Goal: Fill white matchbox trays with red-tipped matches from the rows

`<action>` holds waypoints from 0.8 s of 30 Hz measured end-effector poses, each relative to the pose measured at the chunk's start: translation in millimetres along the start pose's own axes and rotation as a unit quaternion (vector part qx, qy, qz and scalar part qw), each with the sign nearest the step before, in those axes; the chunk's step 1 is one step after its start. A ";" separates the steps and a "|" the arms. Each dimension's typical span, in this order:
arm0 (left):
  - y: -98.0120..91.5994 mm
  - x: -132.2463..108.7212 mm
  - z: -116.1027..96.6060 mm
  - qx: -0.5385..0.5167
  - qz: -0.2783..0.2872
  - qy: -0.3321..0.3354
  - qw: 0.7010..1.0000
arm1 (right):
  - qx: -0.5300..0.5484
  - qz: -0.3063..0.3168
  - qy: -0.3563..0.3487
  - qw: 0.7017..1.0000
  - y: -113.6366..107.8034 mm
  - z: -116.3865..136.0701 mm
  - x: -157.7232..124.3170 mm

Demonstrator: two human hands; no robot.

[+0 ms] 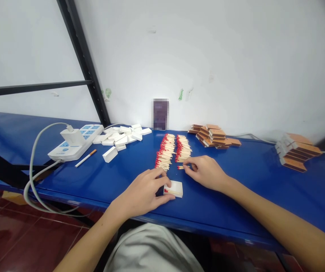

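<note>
My left hand [145, 190] is closed on a small white matchbox tray [175, 188] that lies on the blue table [258, 189] and has a few red-tipped matches in it. My right hand [204, 172] pinches a few matches [181, 167] just below two rows of red-tipped matches [173, 151] laid out on the table. Both hands rest on the tabletop, close together.
A heap of white inner trays [121, 138] lies at the back left, next to a white power strip [75, 143] with a cable and a cigarette [85, 158]. Brown matchbox sleeves [213, 136] are stacked at the back, more sleeves [297, 151] at the right. A black frame [85, 64] leans on the wall.
</note>
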State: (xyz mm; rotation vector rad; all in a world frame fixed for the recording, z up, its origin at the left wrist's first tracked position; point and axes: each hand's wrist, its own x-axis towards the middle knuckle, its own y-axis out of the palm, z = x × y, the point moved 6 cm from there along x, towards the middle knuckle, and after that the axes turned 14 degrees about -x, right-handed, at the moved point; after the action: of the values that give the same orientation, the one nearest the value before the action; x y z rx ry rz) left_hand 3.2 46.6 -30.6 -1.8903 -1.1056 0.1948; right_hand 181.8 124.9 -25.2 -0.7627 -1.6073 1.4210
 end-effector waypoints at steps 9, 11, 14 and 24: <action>-0.7 0.6 1.4 0.005 0.001 -0.003 1.000 | 0.005 0.021 0.001 1.000 3.1 -2.0 0.5; -1.1 0.8 0.8 0.005 -0.001 -0.002 1.000 | 0.003 0.021 -0.001 1.000 2.9 -1.5 0.5; -1.1 1.5 0.1 0.005 -0.001 -0.002 1.000 | 0.004 0.020 -0.004 1.000 2.3 -0.3 0.3; -1.2 1.0 0.2 0.004 0.000 -0.003 1.000 | 0.005 0.041 -0.014 0.999 2.7 2.1 0.2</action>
State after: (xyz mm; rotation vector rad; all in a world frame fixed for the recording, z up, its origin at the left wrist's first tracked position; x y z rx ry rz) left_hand 2.9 47.7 -29.6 -1.8849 -1.1063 0.2040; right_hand 179.6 124.5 -27.9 -0.8145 -1.6046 1.5022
